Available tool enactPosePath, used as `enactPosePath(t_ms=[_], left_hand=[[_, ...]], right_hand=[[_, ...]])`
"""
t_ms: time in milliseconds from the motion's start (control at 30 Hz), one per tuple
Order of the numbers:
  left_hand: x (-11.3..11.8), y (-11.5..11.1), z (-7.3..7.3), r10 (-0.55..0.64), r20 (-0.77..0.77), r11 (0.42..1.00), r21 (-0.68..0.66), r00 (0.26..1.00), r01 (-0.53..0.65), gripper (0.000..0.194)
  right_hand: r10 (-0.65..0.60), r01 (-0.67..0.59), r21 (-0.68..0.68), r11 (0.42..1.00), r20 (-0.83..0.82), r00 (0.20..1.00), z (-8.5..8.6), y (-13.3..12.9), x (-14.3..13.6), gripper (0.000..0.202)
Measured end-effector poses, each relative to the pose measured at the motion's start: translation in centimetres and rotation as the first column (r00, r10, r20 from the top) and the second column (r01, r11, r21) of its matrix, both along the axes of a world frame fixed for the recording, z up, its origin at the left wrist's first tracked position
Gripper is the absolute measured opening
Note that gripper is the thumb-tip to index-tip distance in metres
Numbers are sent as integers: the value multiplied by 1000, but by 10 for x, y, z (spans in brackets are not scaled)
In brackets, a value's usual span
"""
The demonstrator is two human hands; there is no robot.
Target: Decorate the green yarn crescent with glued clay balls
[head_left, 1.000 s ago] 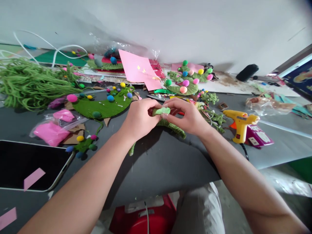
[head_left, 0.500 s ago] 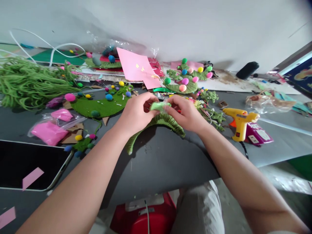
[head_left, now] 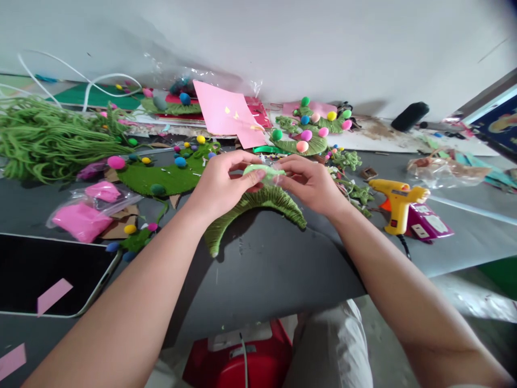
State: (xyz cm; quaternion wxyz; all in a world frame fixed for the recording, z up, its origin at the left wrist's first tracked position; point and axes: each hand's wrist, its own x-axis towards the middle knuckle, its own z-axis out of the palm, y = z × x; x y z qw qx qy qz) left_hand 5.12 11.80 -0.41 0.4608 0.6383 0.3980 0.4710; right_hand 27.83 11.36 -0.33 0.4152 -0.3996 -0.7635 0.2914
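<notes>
Between my two hands is a small clear plastic bag (head_left: 273, 171) with a soft light green material in it. My left hand (head_left: 221, 183) is closed on the bag's left side, thumb on top. At the other end, the fingers of my right hand (head_left: 313, 184) pinch the clear plastic; their tips are partly hidden. Just below, a crescent wrapped in green yarn (head_left: 278, 200) lies on the grey table (head_left: 258, 275), its upper edge partly covered by my hands.
Left of my hands are a green felt piece (head_left: 161, 177) with coloured balls, green yarn (head_left: 52, 140), bagged pink material (head_left: 83, 218) and a tablet (head_left: 44, 275). A yellow glue gun (head_left: 398, 202) stands at right by a purple box (head_left: 428, 221). Pink paper (head_left: 222, 110) lies behind.
My left thumb has moved up onto the light green bag, and the bag has shifted slightly left. My right hand has opened out a little, rightward. More of the yarn crescent shows.
</notes>
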Motion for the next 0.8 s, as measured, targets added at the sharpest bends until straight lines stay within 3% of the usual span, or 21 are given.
enactPosePath(t_ms=[167,367,600,733,800], left_hand=[[4,-3,-3,-23,-34,1000,-9,999,23,29],[7,-6,2,-73,143,985,-146,987,94,22],[5,3,-2,87,173,987,-147,981,-61,15],[2,8,-3,155,142,976,-178,978,-129,23],[2,6,0,142,161,971,-216,977,-106,21]], right_hand=[[-4,4,-24,1000,-2,1000,-1,-3,-4,38],[-2,-1,41,999,61,998,-4,-4,-8,26],[-94,88,178,980,26,995,0,-2,-6,11],[-204,206,85,975,-30,979,3,-2,-3,20],[-196,196,-4,981,-80,977,4,-3,-3,22]])
